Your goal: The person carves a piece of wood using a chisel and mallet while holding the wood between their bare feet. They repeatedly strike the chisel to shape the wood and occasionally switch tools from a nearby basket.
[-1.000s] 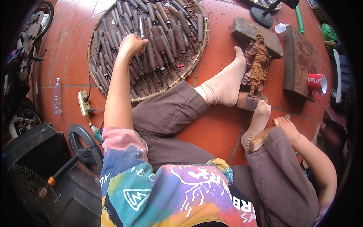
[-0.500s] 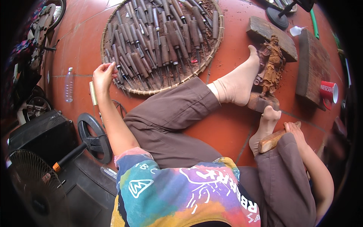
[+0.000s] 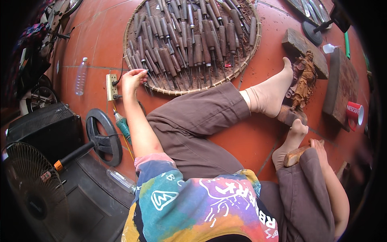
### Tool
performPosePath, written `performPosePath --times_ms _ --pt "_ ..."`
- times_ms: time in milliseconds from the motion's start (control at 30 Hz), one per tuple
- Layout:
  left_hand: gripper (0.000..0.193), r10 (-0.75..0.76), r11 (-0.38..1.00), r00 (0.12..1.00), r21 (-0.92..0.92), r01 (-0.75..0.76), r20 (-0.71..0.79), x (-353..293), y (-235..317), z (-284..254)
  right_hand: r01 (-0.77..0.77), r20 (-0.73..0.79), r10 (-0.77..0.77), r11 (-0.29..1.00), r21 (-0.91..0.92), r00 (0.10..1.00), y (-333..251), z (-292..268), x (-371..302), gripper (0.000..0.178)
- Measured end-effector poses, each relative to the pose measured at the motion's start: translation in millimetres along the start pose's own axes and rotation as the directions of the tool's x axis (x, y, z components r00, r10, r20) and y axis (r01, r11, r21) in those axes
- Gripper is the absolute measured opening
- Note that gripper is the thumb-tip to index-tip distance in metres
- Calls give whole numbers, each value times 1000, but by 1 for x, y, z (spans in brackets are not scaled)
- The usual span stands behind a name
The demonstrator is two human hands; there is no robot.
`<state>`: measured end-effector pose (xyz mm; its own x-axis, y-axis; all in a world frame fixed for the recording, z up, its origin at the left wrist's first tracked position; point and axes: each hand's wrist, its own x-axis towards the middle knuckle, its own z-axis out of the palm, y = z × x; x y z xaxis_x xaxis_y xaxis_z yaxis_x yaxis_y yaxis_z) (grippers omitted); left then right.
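At the near left rim of a round woven tray (image 3: 177, 92), my left hand (image 3: 133, 82) has thumb and fingertips pressed together. Whatever may be in the pinch is too small to make out. Wood-handled carving chisels (image 3: 197, 49) lie crowded on the tray, just right of that hand. By my right knee, my right hand (image 3: 318, 150) is closed round a wooden mallet (image 3: 295, 156), its block end pointing left. A carved wooden figure (image 3: 303, 80) leans against a wood block (image 3: 305, 51), beside my outstretched foot, its base near my other foot.
On the left are a plastic bottle (image 3: 81, 76), a power strip (image 3: 111, 87), a green power tool (image 3: 122, 127), a black wheel-shaped base (image 3: 117, 141) and a fan (image 3: 36, 189). Toward the right stand another thick wood block (image 3: 341, 84) and a red mug (image 3: 354, 113).
The whole view has shifted, so the tray and figure sit farther right and lower. My left hand stays pinched near the tray rim, its fingers now pointing more to the right. My right hand keeps the mallet.
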<state>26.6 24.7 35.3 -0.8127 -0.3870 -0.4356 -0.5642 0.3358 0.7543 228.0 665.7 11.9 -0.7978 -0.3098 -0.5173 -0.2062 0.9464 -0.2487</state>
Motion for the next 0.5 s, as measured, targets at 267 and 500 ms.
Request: performPosePath --times_ms 267,500 --pt "17 0 986 905 -149 -70 -424 21 -28 -32 -34 0 34 999 5 999 3 -1 -12 21" --pt "15 184 983 910 67 -172 -372 33 -38 -31 -53 2 53 998 22 999 9 2 -28 21"
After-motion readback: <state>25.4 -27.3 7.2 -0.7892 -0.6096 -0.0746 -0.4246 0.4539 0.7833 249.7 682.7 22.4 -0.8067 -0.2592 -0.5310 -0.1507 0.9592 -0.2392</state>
